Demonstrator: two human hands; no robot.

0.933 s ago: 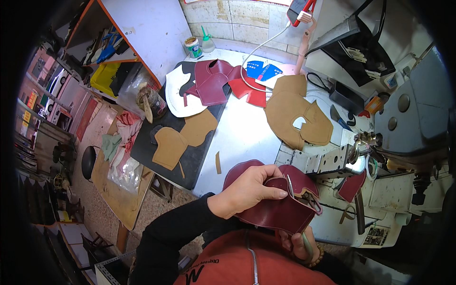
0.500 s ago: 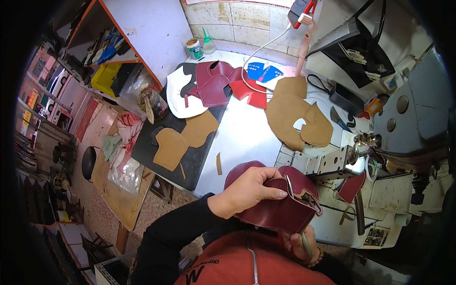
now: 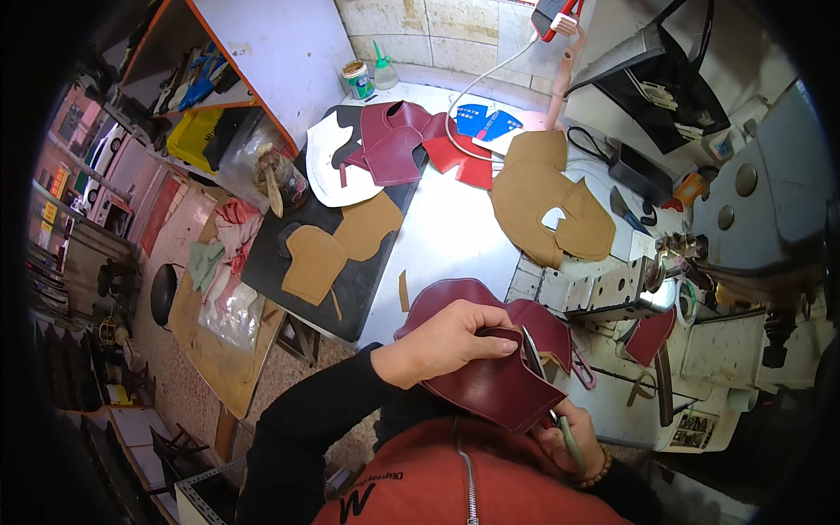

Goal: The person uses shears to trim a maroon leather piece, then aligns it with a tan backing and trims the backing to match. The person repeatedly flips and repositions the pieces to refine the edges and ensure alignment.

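Burgundy leather (image 3: 492, 392), sewn in curved panels with a tan inner side showing at the cut edge, is held over the table's front edge. My left hand (image 3: 442, 346) pinches its upper edge between thumb and fingers. Below the leather's right corner, my right hand (image 3: 567, 446) is closed round the pale green handles of a pair of scissors (image 3: 532, 352). Their metal blades point up along the leather's edge beside my left thumb. Part of the scissors is hidden behind the leather. A pink loop-shaped handle (image 3: 584, 371) lies just right of the leather.
A sewing machine (image 3: 761, 192) stands at right, its metal arm (image 3: 604, 293) reaching toward the leather. Tan pieces (image 3: 534, 197), more burgundy leather (image 3: 394, 153) and a white piece (image 3: 325, 171) lie farther back. A black mat (image 3: 354, 297) covers the table's left side; a glue jar (image 3: 357, 80) stands behind.
The leather has turned and shifted slightly left and up with my left hand. The scissors blades show more, spread along the edge, and the pink handle has come clear of the leather.
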